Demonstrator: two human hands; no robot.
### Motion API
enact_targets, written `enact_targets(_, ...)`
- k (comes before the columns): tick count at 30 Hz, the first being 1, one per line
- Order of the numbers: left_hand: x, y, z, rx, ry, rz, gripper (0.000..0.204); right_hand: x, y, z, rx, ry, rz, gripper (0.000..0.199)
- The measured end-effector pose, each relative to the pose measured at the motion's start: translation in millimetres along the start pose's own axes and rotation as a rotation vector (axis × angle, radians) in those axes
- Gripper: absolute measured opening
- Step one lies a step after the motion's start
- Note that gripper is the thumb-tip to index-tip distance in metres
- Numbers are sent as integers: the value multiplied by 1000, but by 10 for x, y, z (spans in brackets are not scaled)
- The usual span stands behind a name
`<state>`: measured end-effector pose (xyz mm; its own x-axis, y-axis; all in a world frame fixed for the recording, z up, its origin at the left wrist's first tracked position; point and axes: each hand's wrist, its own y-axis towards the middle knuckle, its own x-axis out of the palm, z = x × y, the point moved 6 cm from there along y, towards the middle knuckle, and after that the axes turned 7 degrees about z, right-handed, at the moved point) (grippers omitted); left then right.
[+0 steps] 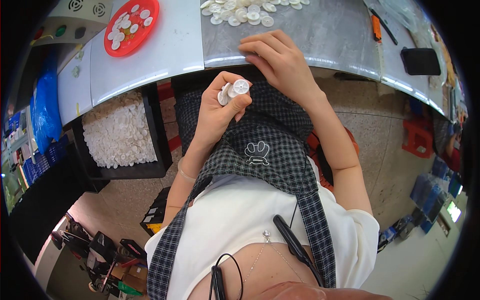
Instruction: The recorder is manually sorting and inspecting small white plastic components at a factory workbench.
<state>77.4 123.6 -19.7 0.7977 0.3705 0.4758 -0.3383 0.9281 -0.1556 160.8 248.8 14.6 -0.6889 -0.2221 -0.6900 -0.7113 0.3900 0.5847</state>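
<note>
A small stack of round white plastic wheels [241,87] is held in my left hand [218,102], in front of the table's edge. The thumb presses them against my curled fingers, and the top wheel shows spokes round a centre hole. My right hand [280,59] hovers at the edge of the table, fingers stretched and somewhat apart, with nothing seen in it. Just beyond its fingertips, a loose pile of the same white wheels [240,11] lies on the grey table top [320,40].
A red round tray [131,46] with several white wheels stands at the left on the table. Below it, a black bin [156,131] is full of small white parts. An orange-handled cutter [376,28] and a black phone-like slab [421,61] lie at the right.
</note>
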Motion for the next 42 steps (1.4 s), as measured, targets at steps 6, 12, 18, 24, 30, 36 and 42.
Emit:
enact_targets(6, 5, -15, 9, -11, 74, 31, 25, -144, -174, -19, -34, 39, 25, 22)
enact_targets(12, 21, -15, -8, 10, 134, 21, 26, -248, -273, 30, 173, 218, 68, 20)
enact_targets(18, 44, -6, -42, -5, 87, 24, 25, -213, -254, -2, 536, 783, 101, 19)
enact_targets(24, 60, -3, -38, -2, 96, 27, 26, -218, -208, -134, 547, 879, 25, 24)
enact_targets(30, 99, 4, 16, 33, 134, 75, 31, -195, -206, -209, 490, 650, 1, 22)
enact_targets(36, 37, -3, 23, 63, 212, 56, 29, -154, -206, -76, 583, 593, -47, 19)
enact_targets(42, 59, -24, 2, 15, 104, 9, 30, -420, 159, 299, 121, -15, 311, 21)
